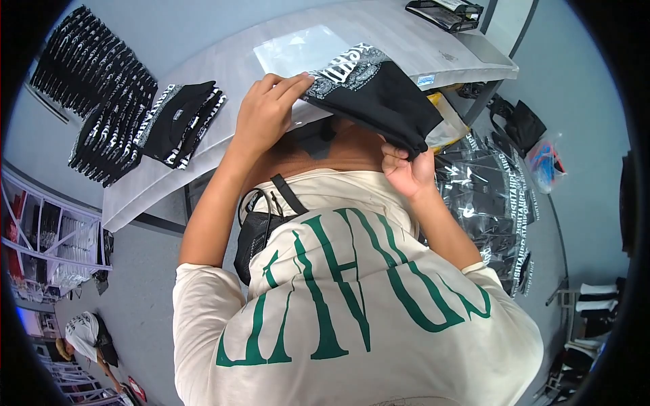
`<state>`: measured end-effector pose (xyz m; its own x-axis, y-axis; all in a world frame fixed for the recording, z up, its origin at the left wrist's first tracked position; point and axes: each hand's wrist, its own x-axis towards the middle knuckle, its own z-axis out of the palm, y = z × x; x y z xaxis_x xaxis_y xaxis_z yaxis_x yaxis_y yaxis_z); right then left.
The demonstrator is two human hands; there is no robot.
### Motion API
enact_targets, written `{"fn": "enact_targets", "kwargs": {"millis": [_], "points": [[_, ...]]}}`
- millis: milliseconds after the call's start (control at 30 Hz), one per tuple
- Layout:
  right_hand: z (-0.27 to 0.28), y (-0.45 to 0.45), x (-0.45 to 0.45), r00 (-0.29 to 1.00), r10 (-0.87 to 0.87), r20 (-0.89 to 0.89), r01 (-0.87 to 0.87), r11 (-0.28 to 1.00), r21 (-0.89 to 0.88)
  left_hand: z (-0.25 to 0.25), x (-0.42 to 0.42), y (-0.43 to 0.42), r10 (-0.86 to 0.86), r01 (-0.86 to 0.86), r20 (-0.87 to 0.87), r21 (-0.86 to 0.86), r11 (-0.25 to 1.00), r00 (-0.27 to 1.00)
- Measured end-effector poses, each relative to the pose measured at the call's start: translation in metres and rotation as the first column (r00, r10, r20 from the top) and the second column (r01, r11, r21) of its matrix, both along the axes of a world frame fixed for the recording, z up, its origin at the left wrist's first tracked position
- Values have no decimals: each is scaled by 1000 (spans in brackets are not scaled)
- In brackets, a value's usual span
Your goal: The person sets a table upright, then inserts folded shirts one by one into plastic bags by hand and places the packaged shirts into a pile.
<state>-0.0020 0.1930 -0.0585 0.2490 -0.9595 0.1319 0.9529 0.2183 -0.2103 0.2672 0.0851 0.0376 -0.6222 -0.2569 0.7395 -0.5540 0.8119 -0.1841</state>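
A folded black garment (389, 91) with a white and grey printed band hangs over the front edge of the table, between my two hands. My left hand (267, 111) pinches its printed left edge with the fingertips. At the lower right corner, my right hand (409, 169) has its fingers closed around the black cloth. Just behind the garment, a clear plastic bag (298, 51) lies flat on the grey table (230, 57), partly covered by the print.
Tall stacks of folded black garments (101, 68) stand at the table's left, with a smaller pile (179, 122) beside them. Plastic-wrapped black garments (477, 196) are heaped low on my right. A black tray (447, 13) sits at the back right. Another person (88, 338) bends near shelves.
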Motion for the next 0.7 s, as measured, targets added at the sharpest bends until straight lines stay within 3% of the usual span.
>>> {"fn": "enact_targets", "kwargs": {"millis": [233,333,433,467,500,567,600,633,700], "points": [[-7,-6,6,1000,-21,18,20,999,45,-12,-10,6,-39,46,-75,96,994,996],[-7,-7,11,993,-111,-24,113,992,63,-9,-25,20,-178,192,-156,77,978,971],[-11,-8,9,998,-69,15,69,997,-23,7,-30,33,-231,236,-74,71,969,970],[-10,-5,10,998,-62,-11,61,996,-57,13,-24,36,-177,189,-83,187,964,981],[-9,-1,10,998,-54,-38,51,995,-90,23,-28,35,-176,190,-88,185,964,980],[-5,6,13,996,-56,-70,52,997,-65,40,-41,25,-247,311,-258,245,919,934],[-2,10,15,994,-58,-96,55,998,-41,40,-47,21,-200,237,-149,309,921,968],[4,14,20,993,-50,-109,45,998,-44,37,-55,21,-192,234,-161,303,924,968],[16,23,32,976,-139,-167,164,975,148,28,-76,22,-275,250,3,409,878,962]]}}
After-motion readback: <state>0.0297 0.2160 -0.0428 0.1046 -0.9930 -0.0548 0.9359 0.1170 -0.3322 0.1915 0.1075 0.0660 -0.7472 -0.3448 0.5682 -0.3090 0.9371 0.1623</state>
